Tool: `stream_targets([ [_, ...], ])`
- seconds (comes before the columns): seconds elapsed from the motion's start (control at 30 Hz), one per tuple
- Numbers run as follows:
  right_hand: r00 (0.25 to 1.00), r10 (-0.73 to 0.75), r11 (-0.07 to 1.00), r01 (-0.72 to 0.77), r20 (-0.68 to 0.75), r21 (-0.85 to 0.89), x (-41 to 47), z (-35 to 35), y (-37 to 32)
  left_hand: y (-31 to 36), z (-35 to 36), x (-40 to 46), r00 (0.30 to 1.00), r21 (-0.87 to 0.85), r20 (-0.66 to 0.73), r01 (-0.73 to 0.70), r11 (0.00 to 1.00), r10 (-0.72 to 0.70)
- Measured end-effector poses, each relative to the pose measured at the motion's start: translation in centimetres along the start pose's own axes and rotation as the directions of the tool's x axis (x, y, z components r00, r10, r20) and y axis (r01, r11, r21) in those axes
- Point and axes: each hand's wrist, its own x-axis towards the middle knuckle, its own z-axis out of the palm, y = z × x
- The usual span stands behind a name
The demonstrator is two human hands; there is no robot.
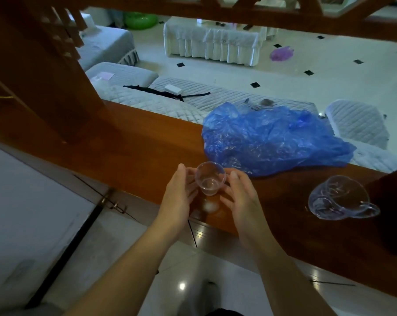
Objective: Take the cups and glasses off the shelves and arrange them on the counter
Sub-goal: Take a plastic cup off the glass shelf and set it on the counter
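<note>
Polished wooden bench [147,142] lay below while your hands [212,195] loosely cupped the small clear cup [210,177]; it could slip.

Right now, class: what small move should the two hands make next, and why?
Probably lower the small clear cup onto the bare counter: the left hand and right hand cradle it just above the wood, beside the blue bag.

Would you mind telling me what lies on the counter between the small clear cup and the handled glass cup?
Only bare wooden counter, seen in the head view.
</note>
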Motion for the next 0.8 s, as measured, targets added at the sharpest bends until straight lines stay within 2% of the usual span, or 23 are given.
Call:
stream_targets([
  [0.47,0.999,0.035,0.999,-0.035,-0.03,0.01,-0.2,0.1,0.5,-0.3,0.0,-0.6,0.999,0.107,0.011,0.042,0.993,-0.044],
  [0.6,0.993,0.01,0.999,-0.006,-0.12,0.037,-0.9,0.4,-0.2,0.3,-1.1,-1.1,0.999,0.074,0.007,0.031,0.997,-0.031],
  [0.73,0.952,-0.122,0.991,0.134,-0.279,0.024,-2.1,1.5,-2.7,2.6,-2.7,-1.7,0.997,0.069,-0.022,-0.068,0.995,0.07],
  [0.8,0.933,-0.175,0.982,0.188,-0.314,0.012,-2.7,2.1,-4.6,4.7,-3.5,-2.1,0.99,0.041,-0.052,-0.126,0.991,0.128],
])
